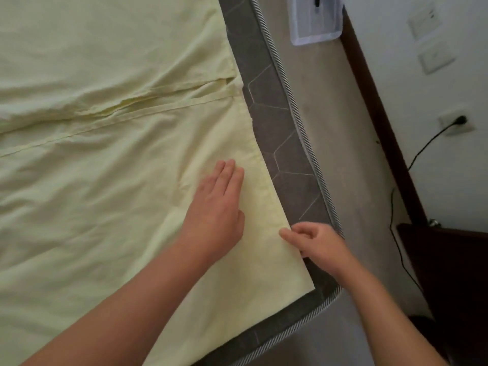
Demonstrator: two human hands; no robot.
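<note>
Pinches with the right hand (317, 241), thumb and forefinger curled onto the edge of the pale yellow sheet (105, 194) at the mattress (277, 114) border. Presses just left of that with the left hand (219, 207), fingers straight and together (nearer the wrinkles). Lies long along that edge, running away toward the hem fold (132, 107). Beyond: floor (330, 128), plastic box (314, 19), nothing in the way.
</note>
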